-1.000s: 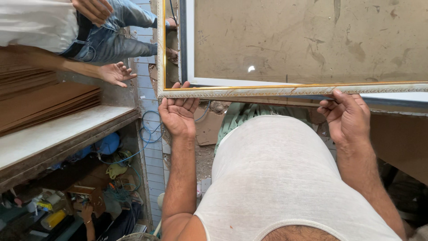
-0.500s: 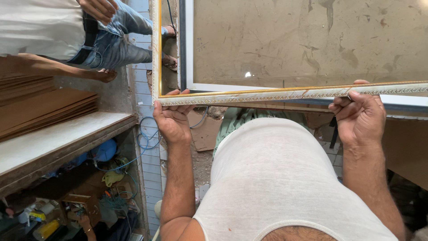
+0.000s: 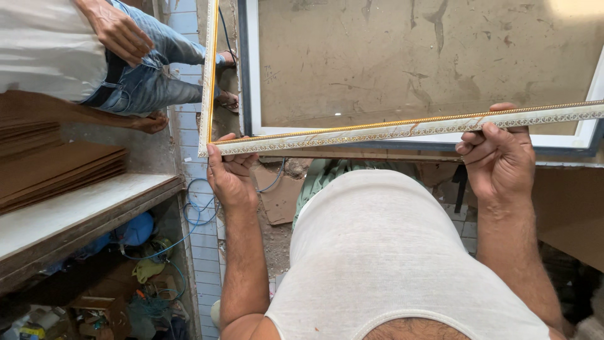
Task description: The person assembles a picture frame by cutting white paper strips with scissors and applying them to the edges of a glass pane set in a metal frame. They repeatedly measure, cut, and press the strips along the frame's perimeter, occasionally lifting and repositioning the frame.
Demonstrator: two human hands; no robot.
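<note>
At the far left we see another person in a white top and blue jeans, one hand hanging by the hip, standing beside a stack of brown boards that rests on a pale shelf. Below the shelf lies a clutter of blue cable and small items, too jumbled to tell apart.

Moving right, our left hand closes around the corner of an ornate white-and-gold frame, the fingers curled over the moulding from below where the near rail meets the left side rail. That side rail runs away from us, up the picture. The near rail stretches across in front of our white-shirted belly, slightly tilted, its right end higher.

Behind the frame sits a tan board in a white border, just past the near rail.

At the right, our right hand grips the near rail firmly, fingers wrapped over its front edge.
</note>
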